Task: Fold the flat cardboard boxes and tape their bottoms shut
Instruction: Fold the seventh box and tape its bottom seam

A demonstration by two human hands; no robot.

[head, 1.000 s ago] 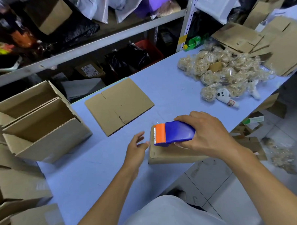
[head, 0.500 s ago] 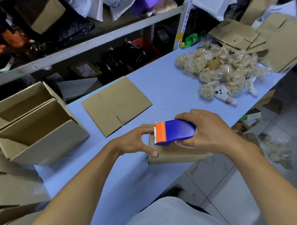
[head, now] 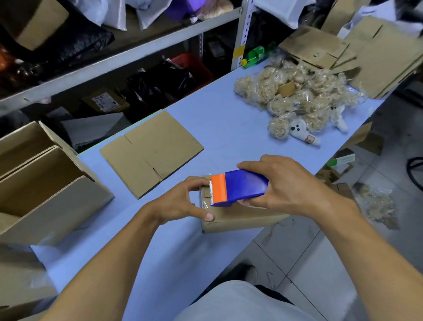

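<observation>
A small folded cardboard box (head: 237,220) lies at the near edge of the blue table (head: 228,125). Over it my right hand (head: 287,188) grips a blue and orange tape dispenser (head: 236,187), its serrated orange end facing left. My left hand (head: 183,201) holds the box's left end, thumb on the near side and index finger curled over the top by the dispenser's blade. Clear tape shows on the box's left end. A flat unfolded box (head: 152,150) lies further back on the table.
Open folded boxes (head: 37,182) stand at the left, more stacked below them. A pile of bagged plush items (head: 297,100) and flat cardboard sheets (head: 383,55) fill the far right. Metal shelving (head: 119,60) runs behind. Scraps litter the floor at right.
My left hand moved from the table surface onto the box's left end and now grips it by the blade. The dispenser and right hand have hardly shifted.
</observation>
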